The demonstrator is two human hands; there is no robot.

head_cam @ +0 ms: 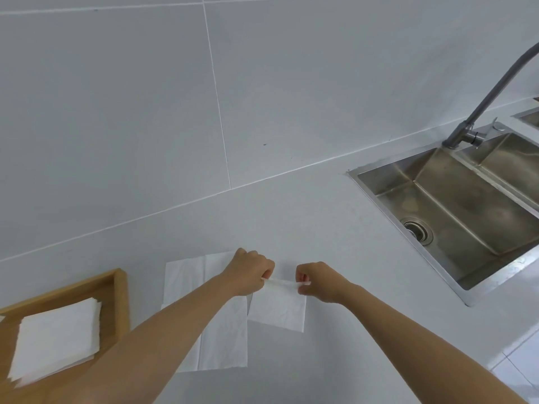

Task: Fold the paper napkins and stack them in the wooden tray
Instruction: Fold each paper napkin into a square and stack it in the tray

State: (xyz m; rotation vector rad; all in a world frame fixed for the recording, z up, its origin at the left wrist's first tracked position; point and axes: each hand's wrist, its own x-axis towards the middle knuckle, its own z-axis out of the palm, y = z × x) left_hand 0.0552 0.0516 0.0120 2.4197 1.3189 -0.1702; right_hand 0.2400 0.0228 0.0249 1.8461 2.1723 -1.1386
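A white paper napkin hangs folded between both hands, its lower edge resting on the white counter. My left hand pinches its upper left corner and my right hand pinches its upper right corner. Under my left forearm a larger unfolded napkin lies flat on the counter, partly hidden by the arm. At the lower left stands the wooden tray, holding a stack of folded napkins.
A steel sink with a drain is set into the counter at the right, with a grey faucet rising behind it. A white tiled wall stands behind the counter. The counter's front edge and floor tiles show at the lower right.
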